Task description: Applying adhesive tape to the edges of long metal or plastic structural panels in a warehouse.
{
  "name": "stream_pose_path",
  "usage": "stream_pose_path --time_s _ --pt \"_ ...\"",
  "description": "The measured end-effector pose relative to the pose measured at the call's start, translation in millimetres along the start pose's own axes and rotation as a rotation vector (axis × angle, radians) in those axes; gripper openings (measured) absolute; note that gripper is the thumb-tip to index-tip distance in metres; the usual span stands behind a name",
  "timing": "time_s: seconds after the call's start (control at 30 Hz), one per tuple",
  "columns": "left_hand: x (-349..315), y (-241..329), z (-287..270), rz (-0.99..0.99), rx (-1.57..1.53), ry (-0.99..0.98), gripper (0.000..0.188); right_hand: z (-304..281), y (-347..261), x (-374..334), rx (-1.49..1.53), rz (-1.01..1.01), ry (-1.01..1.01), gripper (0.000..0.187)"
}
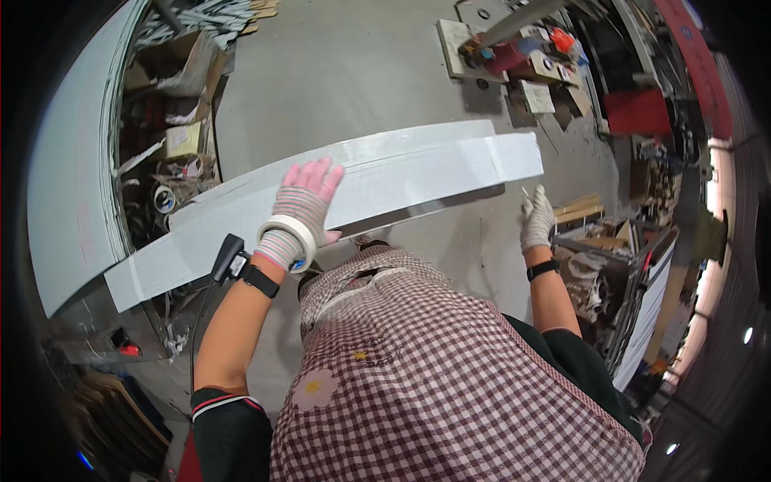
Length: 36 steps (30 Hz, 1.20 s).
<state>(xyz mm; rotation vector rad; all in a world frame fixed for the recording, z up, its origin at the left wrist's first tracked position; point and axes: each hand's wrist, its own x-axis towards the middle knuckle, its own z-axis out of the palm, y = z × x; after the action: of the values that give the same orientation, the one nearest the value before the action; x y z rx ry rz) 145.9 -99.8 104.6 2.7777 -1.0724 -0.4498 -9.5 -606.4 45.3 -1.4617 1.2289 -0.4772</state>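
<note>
One long white panel (418, 181) spans the middle, grey floor (329, 88) stretching beyond its far edge. The left hand (303, 199) lies on it, fingers apart; one tape roll (304, 230) rings that wrist. Just off its right end, the right hand (536, 221) curls; its grip I cannot tell. Two black wristbands (262, 281).

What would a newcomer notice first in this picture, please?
Probably the long pale carton-like piece stretching across the middle, with the gloved left hand resting on it and a white tape roll around that wrist. Next might come the checked apron filling the lower middle. The gloved right hand is near the piece's right end.
</note>
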Motion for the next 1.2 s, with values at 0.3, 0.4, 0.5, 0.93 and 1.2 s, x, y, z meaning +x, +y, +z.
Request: stream_pose_path --time_s 0.3,0.4,0.5,0.93,1.2 --pt "-15 33 -25 -0.069 -0.037 0.066 0.127 124 -65 3 0.677 0.055 -0.445 0.049" --pt "-71 63 -1 -0.144 -0.097 0.402 0.127 136 -150 -45 0.685 0.031 -0.635 0.048" --pt "-140 66 36 -0.347 -0.038 0.656 0.131 167 -205 -126 0.647 -0.308 -0.832 0.052" --pt "-321 149 83 -0.489 -1.186 1.457 0.105 199 -17 -456 -0.190 -1.115 -2.171 0.074" --pt "-306 152 97 -0.459 -0.813 1.499 0.074 171 -8 -442 -0.644 0.602 -1.685 0.020"
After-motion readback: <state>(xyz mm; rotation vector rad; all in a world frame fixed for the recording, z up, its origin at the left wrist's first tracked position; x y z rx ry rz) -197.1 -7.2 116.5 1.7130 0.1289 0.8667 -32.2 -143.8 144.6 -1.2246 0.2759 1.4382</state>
